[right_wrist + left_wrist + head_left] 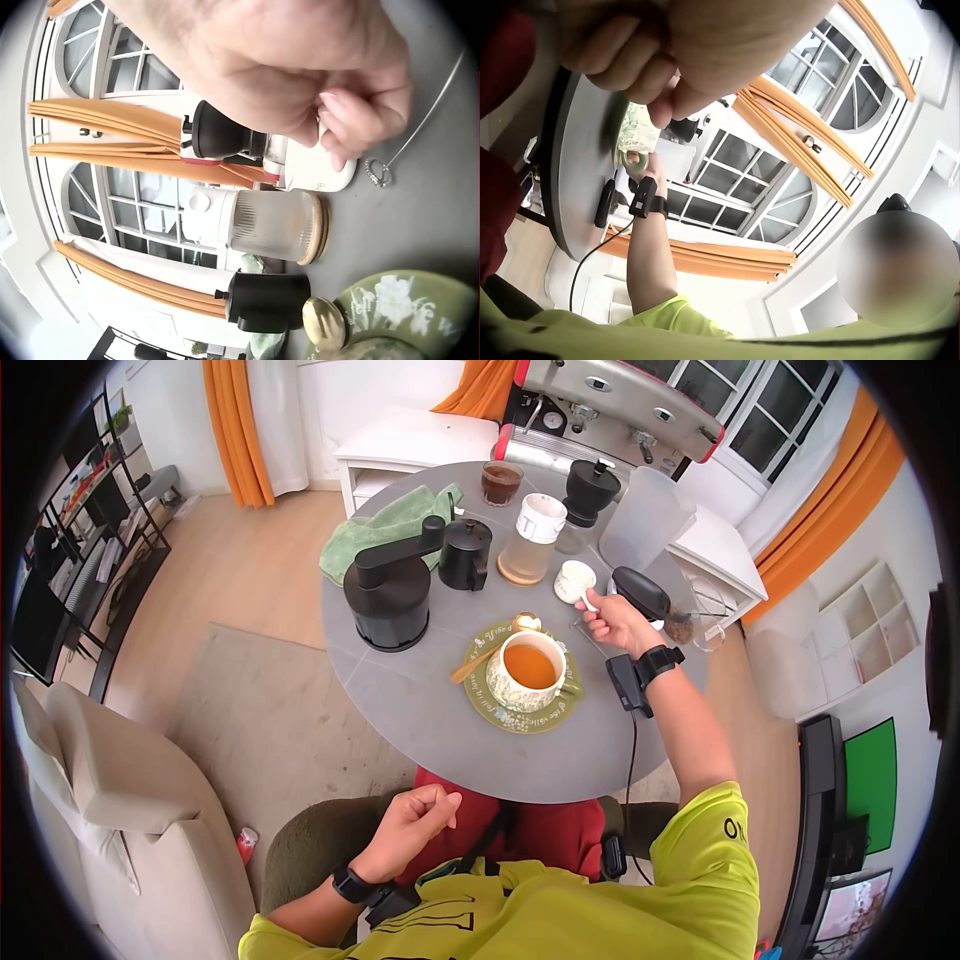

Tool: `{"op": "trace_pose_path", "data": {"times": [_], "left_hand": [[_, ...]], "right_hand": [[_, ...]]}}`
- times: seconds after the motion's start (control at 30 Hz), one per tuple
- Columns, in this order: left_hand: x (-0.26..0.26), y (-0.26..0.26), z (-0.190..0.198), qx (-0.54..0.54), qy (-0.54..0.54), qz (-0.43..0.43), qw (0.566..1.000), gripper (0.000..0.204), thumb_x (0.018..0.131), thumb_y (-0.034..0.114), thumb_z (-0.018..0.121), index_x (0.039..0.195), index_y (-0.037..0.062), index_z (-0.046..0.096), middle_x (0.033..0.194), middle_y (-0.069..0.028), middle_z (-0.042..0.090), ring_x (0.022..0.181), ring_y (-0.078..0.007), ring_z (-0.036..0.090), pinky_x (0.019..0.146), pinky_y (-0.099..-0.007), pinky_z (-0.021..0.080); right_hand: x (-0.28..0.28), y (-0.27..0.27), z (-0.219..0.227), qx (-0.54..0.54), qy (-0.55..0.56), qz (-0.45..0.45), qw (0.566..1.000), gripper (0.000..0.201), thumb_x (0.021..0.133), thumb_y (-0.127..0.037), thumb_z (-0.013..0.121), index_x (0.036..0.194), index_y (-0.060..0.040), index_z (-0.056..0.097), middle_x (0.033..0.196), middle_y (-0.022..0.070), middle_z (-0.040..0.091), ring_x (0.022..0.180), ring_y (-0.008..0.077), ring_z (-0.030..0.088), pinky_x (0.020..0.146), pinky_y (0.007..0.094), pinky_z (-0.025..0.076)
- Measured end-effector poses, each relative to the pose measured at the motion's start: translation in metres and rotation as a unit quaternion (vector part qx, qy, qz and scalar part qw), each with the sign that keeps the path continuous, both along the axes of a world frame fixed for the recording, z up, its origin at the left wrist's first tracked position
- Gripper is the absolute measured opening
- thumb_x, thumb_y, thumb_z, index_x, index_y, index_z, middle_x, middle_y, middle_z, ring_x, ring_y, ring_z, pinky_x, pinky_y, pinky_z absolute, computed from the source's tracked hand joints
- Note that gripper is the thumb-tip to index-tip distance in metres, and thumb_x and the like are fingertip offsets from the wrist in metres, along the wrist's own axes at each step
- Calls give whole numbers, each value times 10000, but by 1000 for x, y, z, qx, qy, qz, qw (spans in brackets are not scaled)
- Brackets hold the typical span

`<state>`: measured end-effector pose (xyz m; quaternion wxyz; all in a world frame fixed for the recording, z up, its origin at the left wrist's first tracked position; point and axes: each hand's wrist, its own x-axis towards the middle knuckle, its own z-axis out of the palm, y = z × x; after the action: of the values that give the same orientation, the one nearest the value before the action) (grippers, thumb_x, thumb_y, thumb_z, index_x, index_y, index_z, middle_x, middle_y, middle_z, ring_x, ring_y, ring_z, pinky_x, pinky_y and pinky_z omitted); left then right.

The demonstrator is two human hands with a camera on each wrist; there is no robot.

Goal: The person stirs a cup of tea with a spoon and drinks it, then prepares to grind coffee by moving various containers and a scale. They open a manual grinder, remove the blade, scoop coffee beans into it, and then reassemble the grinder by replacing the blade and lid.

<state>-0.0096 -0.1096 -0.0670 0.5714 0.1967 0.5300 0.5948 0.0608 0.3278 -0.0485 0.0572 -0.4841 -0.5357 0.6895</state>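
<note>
My right hand (617, 622) pinches the handle of a small white cup (572, 582) at the table's far right; the right wrist view shows the fingers curled at the cup (319, 171). Left of that hand, a large patterned cup (515, 693) of orange-brown liquid stands on a green plate (487, 705). A spoon (474, 666) lies on the plate, its gold bowl (324, 324) plain in the right wrist view. Near my lap is my left hand (410, 828), loosely curled and holding nothing.
A black kettle-like pot (388, 610), green cloth (385, 530), black lidded jug (465, 555), glass of dark liquid (501, 484), ribbed carafe (527, 550), black-topped grinder (590, 490) and translucent pitcher (643, 520) stand along the far side. A black object (641, 593) lies beside my right hand.
</note>
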Motion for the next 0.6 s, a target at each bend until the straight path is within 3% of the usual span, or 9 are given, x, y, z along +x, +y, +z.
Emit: {"op": "trace_pose_path", "data": {"times": [0.23,0.37,0.47,0.53,0.57,0.6], "left_hand": [[-1,0,-6,16,18,-26,999,321,992,236,552,707,94,511,707,58,511,682,-32,400,647,-215,348],[-1,0,-4,30,18,-45,998,333,995,233,548,696,94,500,677,75,459,655,-25,369,605,-213,329],[0,-1,-7,24,5,-82,996,350,1001,231,540,682,96,483,653,93,386,624,-19,319,551,-214,291],[3,-1,0,31,7,-90,995,355,1019,221,493,686,114,437,636,96,306,587,-33,239,519,-228,214],[3,-2,-1,30,7,-89,996,355,1019,221,493,686,114,437,636,96,306,587,-33,239,519,-228,214],[2,-2,-2,36,4,-88,995,359,1021,229,489,685,115,435,634,96,300,583,-37,238,518,-231,210]], "right_hand": [[-1,4,26,-96,121,-68,986,282,1035,-263,423,914,-16,487,652,-25,389,493,52,280,403,203,238],[-5,6,74,-61,152,-74,984,286,1036,-265,413,906,-19,478,647,-26,385,483,50,271,401,203,225],[-14,5,112,31,168,-56,984,279,1031,-271,427,912,-26,487,643,-39,376,473,50,256,405,203,206],[-21,7,127,189,143,12,971,279,1014,-297,462,920,-36,493,634,-53,356,463,51,242,406,209,202],[-24,5,130,188,143,13,972,279,1014,-297,462,920,-36,493,634,-53,356,463,51,242,406,209,202],[-29,0,133,262,116,31,958,286,1010,-323,459,910,-58,497,631,-66,338,474,37,240,408,208,183]]}}
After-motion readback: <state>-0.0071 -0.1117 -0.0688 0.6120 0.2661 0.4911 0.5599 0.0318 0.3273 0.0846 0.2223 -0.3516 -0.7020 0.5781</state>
